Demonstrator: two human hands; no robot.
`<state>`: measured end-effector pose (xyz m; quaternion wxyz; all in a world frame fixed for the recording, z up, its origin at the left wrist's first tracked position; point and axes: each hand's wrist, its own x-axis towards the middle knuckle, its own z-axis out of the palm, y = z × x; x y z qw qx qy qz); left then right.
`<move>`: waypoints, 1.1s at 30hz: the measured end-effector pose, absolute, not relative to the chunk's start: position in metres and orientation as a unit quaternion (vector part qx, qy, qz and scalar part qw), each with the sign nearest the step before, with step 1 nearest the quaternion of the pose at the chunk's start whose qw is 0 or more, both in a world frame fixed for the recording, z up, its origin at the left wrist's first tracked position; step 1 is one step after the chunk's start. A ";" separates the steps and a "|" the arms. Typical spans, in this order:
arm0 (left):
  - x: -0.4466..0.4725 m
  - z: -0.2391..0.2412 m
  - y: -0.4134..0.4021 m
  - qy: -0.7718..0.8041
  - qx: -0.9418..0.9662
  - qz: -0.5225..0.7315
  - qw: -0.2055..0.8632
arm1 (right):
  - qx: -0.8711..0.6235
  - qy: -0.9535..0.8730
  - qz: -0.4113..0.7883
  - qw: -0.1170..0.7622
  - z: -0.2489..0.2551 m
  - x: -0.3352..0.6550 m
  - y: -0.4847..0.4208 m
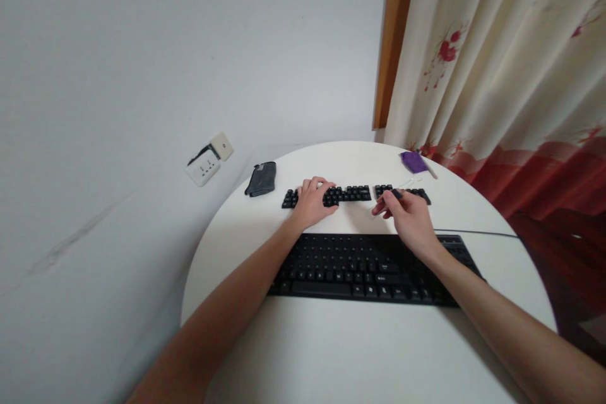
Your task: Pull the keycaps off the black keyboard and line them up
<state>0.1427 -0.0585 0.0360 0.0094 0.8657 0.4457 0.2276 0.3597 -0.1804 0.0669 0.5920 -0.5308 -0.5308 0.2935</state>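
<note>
My left hand [311, 202] rests on a row of loose black keycaps [357, 194], thumb and fingers apart. My right hand [407, 218] is closed on a small wire tool [375, 211] that looks like a keycap puller; a small dark piece [396, 194] shows at the fingertips, its kind unclear. Behind that hand lies a second, shorter group of black keycaps [420, 194], partly covered. Nearer to me is a black keyboard [331, 268], lying flat under my forearms. Its upper left part shows bare key posts, while its lower right part carries keycaps.
The round white table [293, 347] meets the wall on the left. A dark zip pouch [262, 178] lies at its back left, and a purple cloth or bag [413, 162] with a pale stick-like item [430, 170] at the back right. A cable [478, 231] runs off the right edge.
</note>
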 end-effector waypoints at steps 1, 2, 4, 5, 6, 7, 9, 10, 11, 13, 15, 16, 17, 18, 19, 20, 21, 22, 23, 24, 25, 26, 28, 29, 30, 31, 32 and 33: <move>0.143 0.036 -0.059 0.444 0.866 0.229 0.009 | -0.532 -0.532 0.293 0.589 0.067 0.359 -0.181; 0.143 0.035 -0.059 0.444 0.866 0.229 0.008 | -0.533 -0.534 0.293 0.587 0.067 0.359 -0.181; 0.144 0.035 -0.059 0.447 0.865 0.228 0.007 | -0.533 -0.539 0.296 0.581 0.068 0.359 -0.182; 0.144 0.035 -0.060 0.450 0.864 0.226 0.007 | -0.532 -0.541 0.299 0.578 0.068 0.358 -0.182; 0.144 0.035 -0.060 0.453 0.863 0.225 0.008 | -0.531 -0.544 0.302 0.576 0.068 0.358 -0.182; 0.143 0.036 -0.059 0.455 0.861 0.226 0.009 | -0.529 -0.546 0.304 0.573 0.069 0.359 -0.182; 0.141 0.041 -0.057 0.455 0.860 0.232 0.019 | -0.532 -0.554 0.302 0.564 0.069 0.359 -0.183; 0.140 0.045 -0.057 0.453 0.859 0.238 0.027 | -0.538 -0.561 0.295 0.555 0.069 0.360 -0.183; 0.139 0.050 -0.056 0.450 0.858 0.246 0.037 | -0.546 -0.570 0.287 0.542 0.070 0.361 -0.183; 0.139 0.062 -0.058 0.433 0.860 0.260 0.066 | -0.552 -0.601 0.277 0.507 0.071 0.361 -0.185; 0.142 0.073 -0.067 0.401 0.871 0.261 0.109 | -0.531 -0.650 0.288 0.460 0.073 0.360 -0.188; 0.145 0.077 -0.074 0.384 0.878 0.250 0.141 | -0.515 -0.676 0.297 0.436 0.074 0.359 -0.190; 0.148 0.079 -0.083 0.375 0.879 0.241 0.170 | -0.498 -0.698 0.307 0.412 0.075 0.357 -0.192; 0.151 0.081 -0.094 0.363 0.882 0.232 0.191 | -0.484 -0.717 0.314 0.391 0.075 0.355 -0.195; 0.154 0.081 -0.104 0.347 0.887 0.224 0.208 | -0.472 -0.731 0.320 0.375 0.076 0.353 -0.197; 0.157 0.080 -0.115 0.332 0.891 0.219 0.219 | -0.463 -0.740 0.325 0.364 0.075 0.350 -0.199; 0.158 0.079 -0.124 0.322 0.894 0.208 0.230 | -0.454 -0.749 0.329 0.355 0.075 0.348 -0.201; 0.158 0.076 -0.132 0.323 0.895 0.196 0.238 | -0.445 -0.756 0.331 0.348 0.074 0.346 -0.202; 0.157 0.074 -0.138 0.327 0.893 0.189 0.244 | -0.439 -0.762 0.332 0.341 0.072 0.344 -0.203; 0.155 0.072 -0.142 0.330 0.892 0.185 0.248 | -0.433 -0.768 0.333 0.335 0.071 0.342 -0.204; 0.153 0.070 -0.145 0.330 0.891 0.184 0.251 | -0.428 -0.773 0.334 0.329 0.069 0.341 -0.205; 0.150 0.068 -0.147 0.327 0.891 0.185 0.256 | -0.424 -0.777 0.336 0.322 0.068 0.340 -0.205; 0.144 0.065 -0.146 0.308 0.892 0.187 0.273 | -0.414 -0.788 0.342 0.299 0.067 0.339 -0.206; 0.142 0.064 -0.146 0.296 0.893 0.184 0.284 | -0.406 -0.797 0.347 0.282 0.067 0.338 -0.207; 0.140 0.063 -0.145 0.286 0.895 0.179 0.293 | -0.397 -0.807 0.349 0.263 0.068 0.338 -0.209; 0.138 0.062 -0.143 0.277 0.896 0.171 0.301 | -0.387 -0.819 0.347 0.244 0.069 0.338 -0.210; 0.137 0.062 -0.143 0.270 0.898 0.161 0.307 | -0.376 -0.831 0.341 0.228 0.070 0.338 -0.211; 0.135 0.062 -0.142 0.262 0.901 0.149 0.311 | -0.367 -0.842 0.332 0.215 0.071 0.338 -0.212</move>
